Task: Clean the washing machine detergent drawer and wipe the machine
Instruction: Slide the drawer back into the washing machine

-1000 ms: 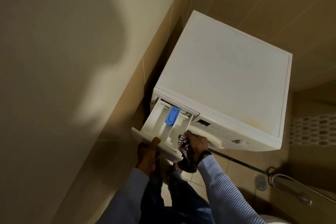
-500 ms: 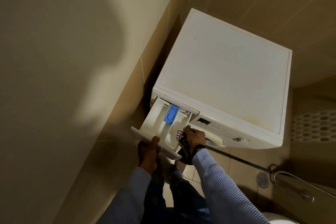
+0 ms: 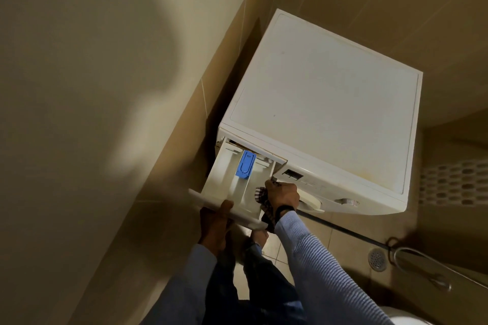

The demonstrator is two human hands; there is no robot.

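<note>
Closest in were the person's blue sleeves (image 3: 324,269) and dark trousers, with tiled floor (image 3: 280,253) showing between them. The left hand (image 3: 214,223) gripped the front panel of the detergent drawer (image 3: 224,179) from underneath, thumb hooked over the top edge. The right hand (image 3: 284,196) was curled tight round a checkered cloth (image 3: 266,210), pressing it against the right-hand side of the drawer, with a loose end of the cloth hanging down by the wrist. The drawer itself was pulled well out from the top left corner of the washing machine (image 3: 324,113), not lifted free, its compartments open to view. A blue insert (image 3: 247,165) sat in the middle compartment, towards the back. Just right of the drawer slot was a small dark display (image 3: 291,174), and further along the front panel a dial (image 3: 346,202). The white lid of the machine looked a bit yellowed near its right edge. The machine stood tucked into a corner of beige tiled wall (image 3: 369,2). Off to the right on the floor was a round drain (image 3: 377,259) with a grey hose (image 3: 414,253) beside it
</note>
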